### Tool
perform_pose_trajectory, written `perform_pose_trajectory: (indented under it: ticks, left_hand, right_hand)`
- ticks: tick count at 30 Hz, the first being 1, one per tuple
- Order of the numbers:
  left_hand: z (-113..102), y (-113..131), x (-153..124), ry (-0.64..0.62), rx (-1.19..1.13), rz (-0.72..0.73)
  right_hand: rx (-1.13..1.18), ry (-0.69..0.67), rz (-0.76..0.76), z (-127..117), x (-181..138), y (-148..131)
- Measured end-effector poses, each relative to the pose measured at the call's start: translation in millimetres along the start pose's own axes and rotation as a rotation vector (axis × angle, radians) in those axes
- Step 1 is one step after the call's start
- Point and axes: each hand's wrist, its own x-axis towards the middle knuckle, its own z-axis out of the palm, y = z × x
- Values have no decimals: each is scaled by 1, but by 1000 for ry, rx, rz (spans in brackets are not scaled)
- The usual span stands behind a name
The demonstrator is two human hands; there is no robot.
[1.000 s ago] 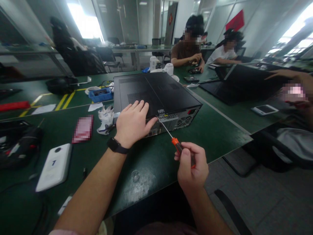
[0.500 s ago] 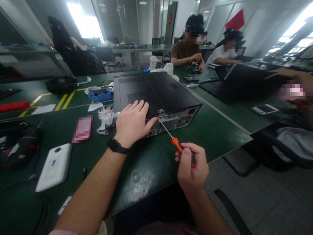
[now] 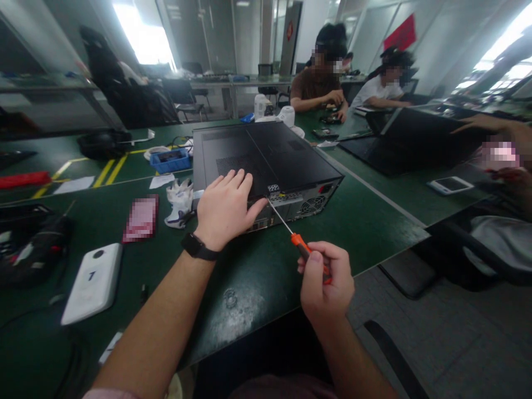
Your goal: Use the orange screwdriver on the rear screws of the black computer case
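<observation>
A black desktop computer case [image 3: 286, 155] lies flat on the green table [image 3: 366, 221], its rear panel facing me. My left hand [image 3: 226, 208] rests palm down on the case's near corner, fingers stretched out, thumb by the rear edge; a black watch is on that wrist. My right hand [image 3: 326, 280] is closed around the orange handle of a screwdriver [image 3: 296, 237]. The thin metal shaft runs up and left, and its tip meets the top rear edge of the case just right of my left thumb.
A white device [image 3: 93, 282], a blurred pink card [image 3: 141, 219], crumpled gloves [image 3: 179, 202] and a blue tray [image 3: 170, 160] lie to the left. A second dark case [image 3: 415, 144] and a phone [image 3: 449, 185] are at right, beside another person's hand. Two people sit at the far end.
Almost nothing: my right hand shifts its fingers slightly on the screwdriver handle while the tip stays at the case's rear edge. My left hand has not moved.
</observation>
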Motion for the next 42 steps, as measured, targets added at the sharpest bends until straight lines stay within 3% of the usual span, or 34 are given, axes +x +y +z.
perform_pose_trajectory:
  ticks: [4, 11, 19, 26, 35, 42]
  left_hand:
    - [1, 0, 0, 5, 3, 5]
    - [0, 0, 0, 7, 0, 6]
    - [1, -1, -1, 13, -15, 6]
    - [2, -1, 0, 8, -3, 4]
    - [3, -1, -1, 15, -2, 6]
    - [0, 0, 0, 12, 2, 7]
  right_hand:
    - [18, 10, 28, 0, 1, -1]
    - [-6, -17, -69, -2, 4, -6]
    - [37, -13, 24, 1, 3, -2]
    - [28, 6, -66, -1, 6, -7]
    - [49, 5, 35, 0, 3, -2]
    - [37, -26, -43, -3, 3, -4]
